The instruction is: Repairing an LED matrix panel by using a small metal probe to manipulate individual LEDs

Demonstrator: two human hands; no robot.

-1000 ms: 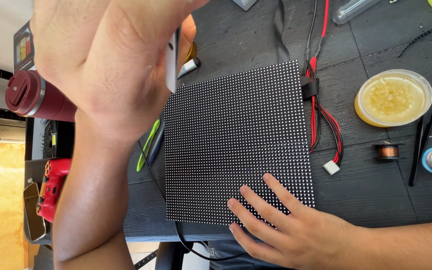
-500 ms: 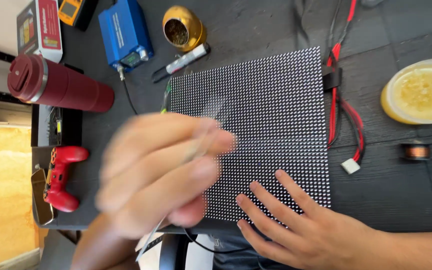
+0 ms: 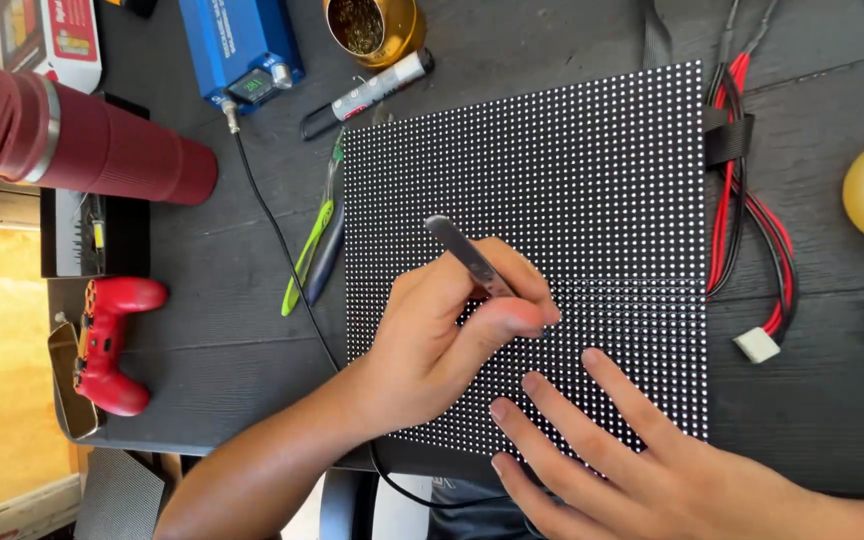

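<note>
Here the left hand (image 3: 442,335) is closed around slim metal tweezers (image 3: 467,258), pinched between thumb and fingers like a pen. Their long axis runs diagonally: the blunt end points up toward the far left corner of the tabletop (image 3: 552,40), the working end slants down to the right and is hidden behind the fingertips, so I cannot tell whether it touches. Hand and tool sit over the near middle of the dotted LED panel (image 3: 572,170), which lies flat in the centre of the tabletop. The right hand (image 3: 632,460) rests open, fingers spread flat on the panel's near right corner. A red and black cable bundle (image 3: 742,220) runs along the panel's right edge; a maroon tumbler (image 3: 82,145) lies by the left edge.
</note>
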